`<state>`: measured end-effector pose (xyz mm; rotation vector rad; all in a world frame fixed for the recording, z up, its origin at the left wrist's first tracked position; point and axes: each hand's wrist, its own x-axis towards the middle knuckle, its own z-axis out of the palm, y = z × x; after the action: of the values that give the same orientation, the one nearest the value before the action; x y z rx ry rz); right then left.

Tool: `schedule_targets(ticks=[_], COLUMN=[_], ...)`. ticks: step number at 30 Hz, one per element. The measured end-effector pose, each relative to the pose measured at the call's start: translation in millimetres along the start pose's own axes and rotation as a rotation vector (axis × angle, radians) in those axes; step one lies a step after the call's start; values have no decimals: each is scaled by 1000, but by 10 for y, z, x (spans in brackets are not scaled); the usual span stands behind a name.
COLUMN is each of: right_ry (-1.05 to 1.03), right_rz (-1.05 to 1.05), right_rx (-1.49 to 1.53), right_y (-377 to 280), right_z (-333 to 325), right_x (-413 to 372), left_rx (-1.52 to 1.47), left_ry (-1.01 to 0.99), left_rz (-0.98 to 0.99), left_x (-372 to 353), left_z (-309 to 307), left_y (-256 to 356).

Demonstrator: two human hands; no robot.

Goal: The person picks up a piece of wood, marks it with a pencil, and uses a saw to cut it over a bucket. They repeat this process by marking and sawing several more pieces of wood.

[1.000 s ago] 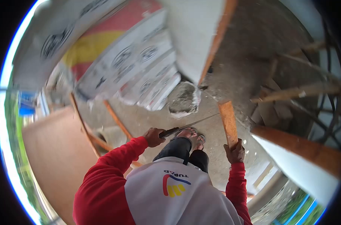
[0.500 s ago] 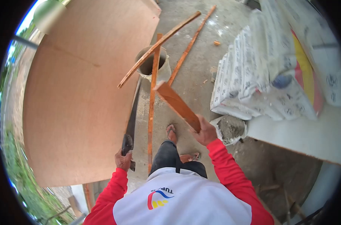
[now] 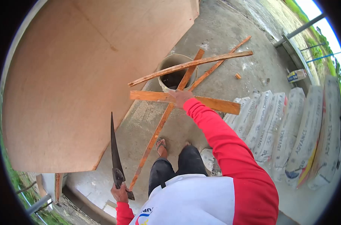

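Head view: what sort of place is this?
Probably a small outdoor building site: stacked cement sacks, a big plywood sheet and loose timber strips on bare concrete. The left hand holds a saw, the right hand a plank.

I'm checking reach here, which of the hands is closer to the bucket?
Right. The right hand, gripping a plank, is stretched out just beside the bucket. The left hand holds a saw far back by the body.
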<state>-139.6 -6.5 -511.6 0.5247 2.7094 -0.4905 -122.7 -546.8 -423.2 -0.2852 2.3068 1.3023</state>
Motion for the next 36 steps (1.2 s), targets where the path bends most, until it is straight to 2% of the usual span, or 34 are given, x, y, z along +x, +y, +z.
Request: schedule_targets(ticks=[2, 6, 7, 9, 11, 12, 15, 19, 20, 23, 24, 27, 29, 32, 34, 36], right_ry=[-129, -89, -41, 154, -58, -178, -183, -325, -297, -479, -506, -601, -668, -816, -918, -703], right_rz=[38, 28, 8, -56, -9, 11, -257, -199, -203, -279, -342, -507, -608, -640, -653, -720], right_rx=[-146, -387, -397, -358, -409, -446, -573, -414, -443, -378, -370, -379, -442, -514, -588, -648], right_y=[218, 668, 778, 1262, 1305, 1323, 1529, 1498, 1476, 1291, 1208, 918, 777, 808, 934, 1210], right_z=[-58, -42, -70, 417, 203, 172, 237, 86, 50, -225, -236, -202, -208, -139, -86, 41], right_x=[277, 1103, 1326, 2027, 2338, 2349, 2510, 2512, 2505, 2513, 2509, 2453, 2511, 2687, 2814, 2809], left_rx=[13, 27, 28, -22, -91, -83, -141, -194, -191, -99, -177, -108, -200, -239, -20, 82], left_ry=[17, 67, 90, 162, 234, 255, 252, 283, 294, 384, 444, 539, 566, 578, 603, 566], left_rz=[-58, -166, -196, -236, -288, -316, -446, -414, -447, -346, -400, -391, -428, -441, -411, -434], left_x=[-129, -222, -295, -319, -509, -592, -595, -753, -823, -1097, -1133, -1242, -1150, -1173, -1257, -1282], left_z=[158, 666, 839, 1312, 1621, 1846, 2325, 2735, 2793, 2930, 2970, 2954, 2929, 2867, 2899, 3006], left_y=[170, 241, 377, 542, 448, 494, 755, 931, 974, 830, 929, 828, 891, 869, 638, 529])
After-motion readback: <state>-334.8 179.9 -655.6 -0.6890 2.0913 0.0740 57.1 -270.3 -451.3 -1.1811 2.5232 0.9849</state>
